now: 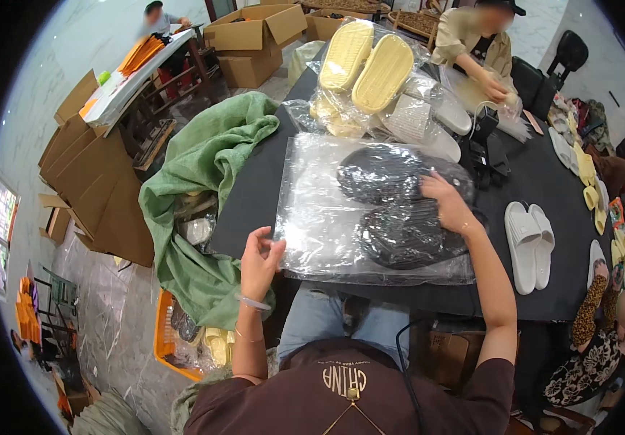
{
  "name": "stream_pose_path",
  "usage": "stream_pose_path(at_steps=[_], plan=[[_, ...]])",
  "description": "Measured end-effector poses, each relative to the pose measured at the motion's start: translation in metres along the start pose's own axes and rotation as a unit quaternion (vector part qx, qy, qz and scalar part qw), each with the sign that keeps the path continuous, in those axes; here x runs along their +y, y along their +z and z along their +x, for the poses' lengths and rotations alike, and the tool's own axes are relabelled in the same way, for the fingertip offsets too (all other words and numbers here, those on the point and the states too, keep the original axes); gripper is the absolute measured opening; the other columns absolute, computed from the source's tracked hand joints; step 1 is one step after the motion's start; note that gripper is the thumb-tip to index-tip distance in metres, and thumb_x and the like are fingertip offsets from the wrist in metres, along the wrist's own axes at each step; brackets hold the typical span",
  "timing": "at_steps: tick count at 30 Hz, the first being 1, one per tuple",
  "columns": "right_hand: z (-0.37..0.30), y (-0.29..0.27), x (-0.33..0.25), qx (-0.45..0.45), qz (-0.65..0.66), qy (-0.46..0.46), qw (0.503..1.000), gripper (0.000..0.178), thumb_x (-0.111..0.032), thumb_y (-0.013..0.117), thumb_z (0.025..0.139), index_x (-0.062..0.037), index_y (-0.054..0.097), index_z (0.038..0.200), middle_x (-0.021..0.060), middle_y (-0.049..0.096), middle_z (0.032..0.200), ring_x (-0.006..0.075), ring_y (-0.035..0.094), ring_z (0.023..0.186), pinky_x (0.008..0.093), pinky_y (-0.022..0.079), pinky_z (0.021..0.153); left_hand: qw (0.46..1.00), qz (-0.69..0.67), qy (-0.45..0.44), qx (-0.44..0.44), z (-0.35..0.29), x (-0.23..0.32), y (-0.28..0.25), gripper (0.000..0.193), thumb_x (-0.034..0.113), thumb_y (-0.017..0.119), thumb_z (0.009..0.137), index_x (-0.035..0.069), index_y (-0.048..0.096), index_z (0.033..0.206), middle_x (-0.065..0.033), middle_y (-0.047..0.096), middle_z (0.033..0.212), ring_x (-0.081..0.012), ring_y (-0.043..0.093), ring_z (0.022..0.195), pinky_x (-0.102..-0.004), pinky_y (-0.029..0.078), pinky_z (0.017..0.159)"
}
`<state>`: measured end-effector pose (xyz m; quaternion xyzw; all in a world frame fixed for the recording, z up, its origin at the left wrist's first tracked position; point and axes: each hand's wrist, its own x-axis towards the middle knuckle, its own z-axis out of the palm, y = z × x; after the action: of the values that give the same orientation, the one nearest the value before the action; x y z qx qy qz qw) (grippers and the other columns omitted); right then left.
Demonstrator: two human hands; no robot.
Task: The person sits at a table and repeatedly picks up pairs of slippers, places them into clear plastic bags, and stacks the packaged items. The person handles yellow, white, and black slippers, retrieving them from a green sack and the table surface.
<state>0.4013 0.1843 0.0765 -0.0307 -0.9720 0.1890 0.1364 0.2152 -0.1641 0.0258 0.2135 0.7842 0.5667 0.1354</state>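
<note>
In front of me on the black table, a clear plastic bag (317, 206) lies flat. A pair of black slippers (399, 235) shows through shiny clear film at its right part, side by side. My right hand (446, 203) rests on top of the slippers, fingers apart and pressing on the film. At the bag's left edge is my left hand (260, 257), its fingers loosely bent and the thumb apart from them, by the film. Whether the left thumb touches the edge is hard to tell.
Bagged yellow slippers (382, 72) and bagged pale slippers (410, 119) are piled behind. White slippers (530, 243) stand at the right. Green cloth (203, 170) hangs at the left above an orange crate (161, 337). Across the table, a person (475, 47) handles plastic; another person (595, 348) sits right.
</note>
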Motion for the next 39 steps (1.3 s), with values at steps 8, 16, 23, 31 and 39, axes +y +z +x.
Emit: stream_pose_path(at_steps=[8,16,23,31,39], plan=[[0.002,0.059,0.032,-0.027,0.034,0.030,0.999,0.032,0.001,0.049,0.077,-0.0010,0.059,0.107,0.0158,0.057,0.121,0.0318,0.047,0.120,0.0426,0.027,0.109,0.895,0.315,0.314,-0.037,0.021,0.018,0.026,0.055,0.019,0.067,0.079,0.001,0.045,0.127,-0.0176,0.044,0.131,-0.0296,0.039,0.126,-0.0421,0.032,0.103],[-0.023,0.041,0.061,0.004,-0.070,0.030,0.997,0.025,-0.007,0.049,0.078,-0.0049,0.061,0.100,0.0102,0.062,0.110,0.0278,0.055,0.108,0.0449,0.035,0.103,0.865,0.396,0.287,-0.110,0.049,-0.017,0.059,0.061,0.046,0.045,0.090,0.007,0.038,0.137,-0.0127,0.032,0.146,-0.0294,0.028,0.135,-0.0450,0.022,0.109],[-0.092,-0.073,0.043,0.029,-0.232,0.113,0.966,0.027,0.002,0.049,0.071,-0.0012,0.064,0.093,0.0159,0.063,0.103,0.0312,0.057,0.104,0.0437,0.039,0.098,0.867,0.396,0.281,-0.112,0.046,-0.019,0.057,0.065,0.050,0.047,0.088,0.008,0.039,0.138,-0.0126,0.030,0.147,-0.0298,0.027,0.136,-0.0456,0.021,0.109],[-0.073,-0.144,-0.035,0.323,-0.101,0.155,0.928,0.028,-0.004,0.047,0.081,0.0090,0.058,0.103,0.0228,0.062,0.103,0.0367,0.058,0.101,0.0352,0.043,0.089,0.916,0.278,0.271,-0.102,0.043,-0.001,0.052,0.053,0.030,0.047,0.093,0.003,0.036,0.137,-0.0151,0.032,0.145,-0.0321,0.030,0.134,-0.0456,0.024,0.108],[0.082,0.023,-0.150,0.255,0.141,0.076,0.954,0.024,0.001,0.060,0.057,0.0026,0.050,0.079,0.0248,0.053,0.083,0.0444,0.052,0.085,0.0454,0.042,0.072,0.864,0.383,0.286,-0.158,0.092,-0.063,0.019,0.046,0.016,0.046,0.091,0.001,0.039,0.134,-0.0157,0.037,0.141,-0.0302,0.034,0.131,-0.0438,0.024,0.108]])
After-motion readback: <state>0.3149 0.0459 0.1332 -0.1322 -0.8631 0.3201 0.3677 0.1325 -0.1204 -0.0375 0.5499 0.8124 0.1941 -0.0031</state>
